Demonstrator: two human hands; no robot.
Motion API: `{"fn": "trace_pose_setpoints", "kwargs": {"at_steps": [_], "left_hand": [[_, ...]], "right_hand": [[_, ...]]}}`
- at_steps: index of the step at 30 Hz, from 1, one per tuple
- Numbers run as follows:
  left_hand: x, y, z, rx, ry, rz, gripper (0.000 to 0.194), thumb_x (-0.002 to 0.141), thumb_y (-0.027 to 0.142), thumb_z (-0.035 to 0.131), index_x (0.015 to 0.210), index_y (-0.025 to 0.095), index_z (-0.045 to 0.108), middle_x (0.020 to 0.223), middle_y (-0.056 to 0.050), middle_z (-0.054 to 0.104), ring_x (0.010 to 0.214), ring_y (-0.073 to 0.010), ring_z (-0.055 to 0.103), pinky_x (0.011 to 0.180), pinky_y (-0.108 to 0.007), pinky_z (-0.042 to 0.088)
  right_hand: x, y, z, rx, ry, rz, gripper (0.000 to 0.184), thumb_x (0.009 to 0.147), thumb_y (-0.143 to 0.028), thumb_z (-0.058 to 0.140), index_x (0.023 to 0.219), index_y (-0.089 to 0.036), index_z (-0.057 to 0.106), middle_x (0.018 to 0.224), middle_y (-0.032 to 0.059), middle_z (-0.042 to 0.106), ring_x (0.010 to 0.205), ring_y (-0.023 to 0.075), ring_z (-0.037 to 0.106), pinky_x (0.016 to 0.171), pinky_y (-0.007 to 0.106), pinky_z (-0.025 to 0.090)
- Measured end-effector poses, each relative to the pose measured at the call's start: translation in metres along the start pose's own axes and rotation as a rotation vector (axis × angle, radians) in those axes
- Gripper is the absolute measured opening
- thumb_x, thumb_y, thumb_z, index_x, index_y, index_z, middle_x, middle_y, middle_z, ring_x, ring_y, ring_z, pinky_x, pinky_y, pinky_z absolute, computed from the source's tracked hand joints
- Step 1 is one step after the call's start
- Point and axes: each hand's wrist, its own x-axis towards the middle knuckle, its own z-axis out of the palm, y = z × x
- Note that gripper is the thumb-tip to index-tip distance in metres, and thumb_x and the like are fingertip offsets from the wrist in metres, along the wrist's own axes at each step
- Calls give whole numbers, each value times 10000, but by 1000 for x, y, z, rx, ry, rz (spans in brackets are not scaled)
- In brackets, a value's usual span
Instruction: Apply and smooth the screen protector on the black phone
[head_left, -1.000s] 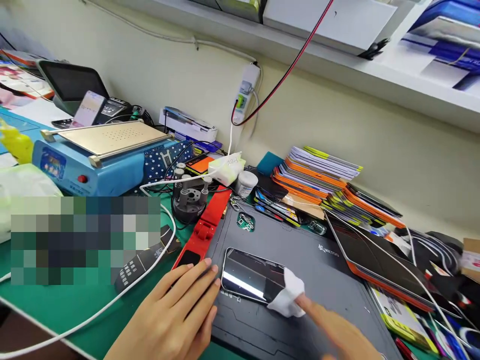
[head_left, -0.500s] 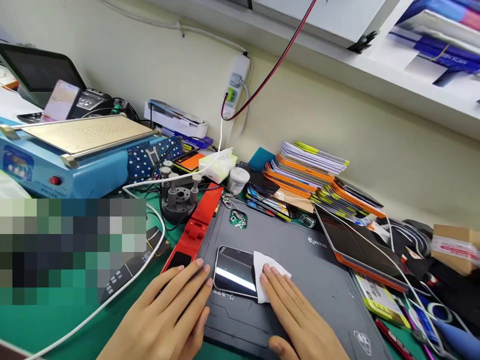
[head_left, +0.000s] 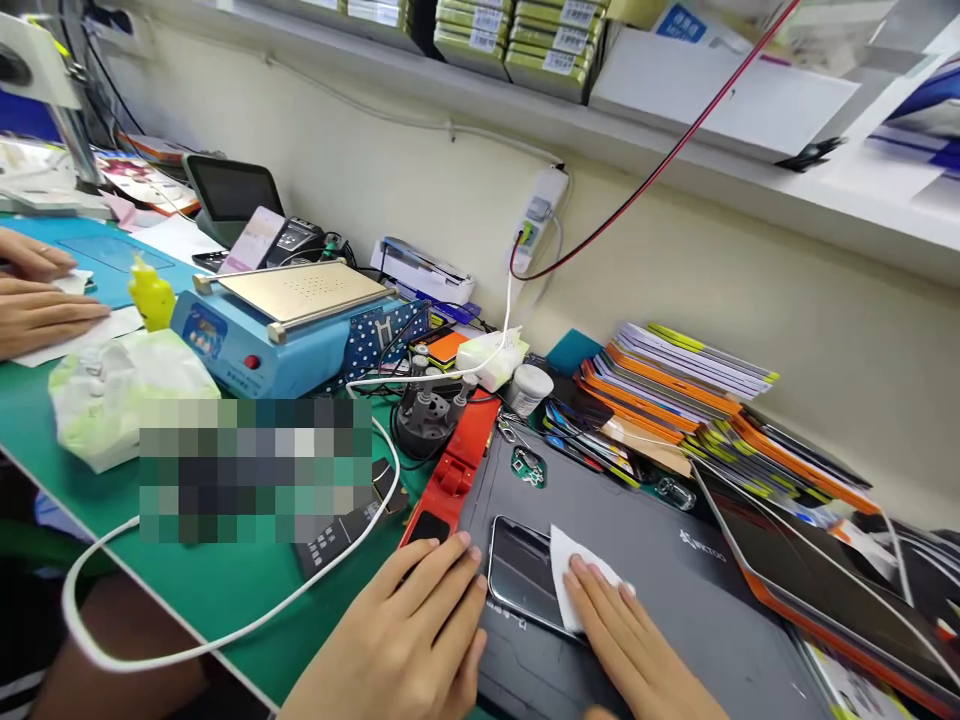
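A smartphone (head_left: 523, 566) with a dark glossy face lies on a grey work mat (head_left: 637, 545). My left hand (head_left: 409, 625) is palm down with its fingers stretched out, the fingertips right by the phone's left end. Over the phone's right end lies a white wipe (head_left: 568, 555), under the fingers of my right hand (head_left: 634, 635). Those fingers lie flat and close together on the wipe; the thumb is mostly cut off by the lower edge. A red hinged tool (head_left: 457, 465) stands just beyond my left hand.
Left of the mat, a white cable (head_left: 217, 650) loops over the green bench. Another person's hands (head_left: 45, 300) rest at the far left, near a yellow bottle (head_left: 151, 292) and a blue hot plate machine (head_left: 300, 350). A tablet (head_left: 817, 590) and stacked phone packets (head_left: 667, 385) line the right.
The view has swung left, bringing the other person's hands and the yellow bottle into sight. My hands keep nearly the same places at the phone, the right still on the wipe.
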Motion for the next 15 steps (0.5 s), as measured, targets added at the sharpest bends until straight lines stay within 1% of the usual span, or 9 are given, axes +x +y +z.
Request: {"fn": "trace_pose_setpoints", "kwargs": {"at_steps": [2,4,7,10,13,15], "left_hand": [[-1,0,-2,-30,-24,-7,249,1010,213,569,1156,145,758,1223,-36,774,1206,-213,688,1060,-348,496],[-2,1,-5,-53,-61,-31,267,1025,208,563,1214,140,739,1272,-44,758,1249,-227,673,1086,-373,495],[-4,3,-8,-66,-119,-52,270,1038,211,570,1253,144,719,1318,-46,739,1298,-239,647,1120,-404,491],[-6,4,-8,-70,-133,-48,260,1038,214,576,1246,144,716,1312,-36,740,1309,-234,641,1124,-403,490],[-6,4,-7,-68,-112,-49,265,1033,220,580,1250,144,712,1297,-32,744,1296,-229,647,1117,-396,490],[-6,3,-6,-60,-101,-45,268,1028,221,586,1253,141,708,1293,-34,745,1296,-229,646,1119,-394,484]], "right_hand": [[23,-7,-3,-4,-17,37,689,1115,-437,506,1709,-249,214,1662,73,336,1491,291,410,1198,435,426],[37,-14,-5,17,-52,63,631,1136,-460,463,1696,-259,254,1658,66,336,1505,282,384,1203,454,415],[34,-23,-9,1,-36,65,616,1142,-474,446,1694,-270,263,1654,56,347,1503,285,383,1174,463,447],[25,-27,-10,-18,-44,46,636,1131,-470,479,1695,-266,266,1648,63,360,1480,289,426,1148,450,474],[35,-27,-8,30,-104,72,584,1153,-454,417,1688,-264,281,1657,53,337,1505,266,383,1174,439,447],[46,-27,-6,29,-104,85,565,1164,-446,382,1689,-265,276,1666,41,319,1523,249,352,1193,440,424]]}}
